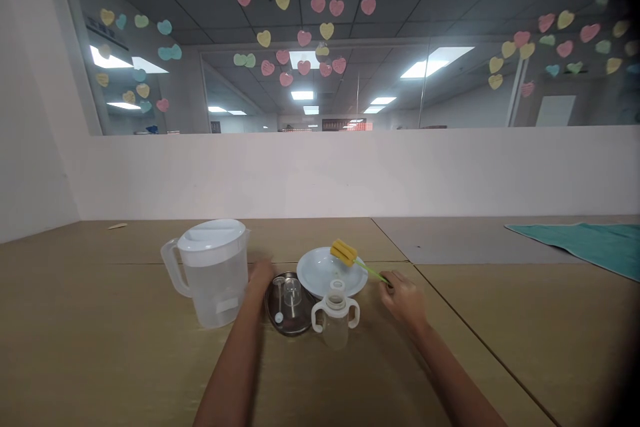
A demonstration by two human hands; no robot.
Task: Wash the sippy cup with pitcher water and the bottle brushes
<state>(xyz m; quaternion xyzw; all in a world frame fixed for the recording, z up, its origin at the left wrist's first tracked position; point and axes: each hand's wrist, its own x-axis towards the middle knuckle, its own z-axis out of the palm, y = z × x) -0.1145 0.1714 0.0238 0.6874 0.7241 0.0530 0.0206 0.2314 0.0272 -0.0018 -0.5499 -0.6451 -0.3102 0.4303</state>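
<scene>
Right grip (403,299): closed on the green handle of the sponge brush (344,253), near its end. Handle slopes up and left from the fingers; yellow head sits over the far right part of the white bowl (311,272). Can't tell if the head touches the bowl or is held just above it.

Left grip (261,273): motion-blurred, between the pitcher and the metal tray, near the tray's far left edge. Can't tell if it's released or clenched, or whether it touches either one.

Two-handled bottle (336,328): upright, uncapped, on the near side of the bowl, just right of the tray. Its mouth overlaps the bowl's near edge in this view.

Metal tray (296,326): oval, left of the bottle. Carries a clear dome-shaped cover (293,291) and a thin stick-like piece (279,300) with a white lower end, side by side.

Pitcher (215,287): translucent, white lid on, handle to the left, standing upright left of the tray.

Teal cloth (590,245): flat at far right of the wood-tone surface (125,360), well apart from the rest.
</scene>
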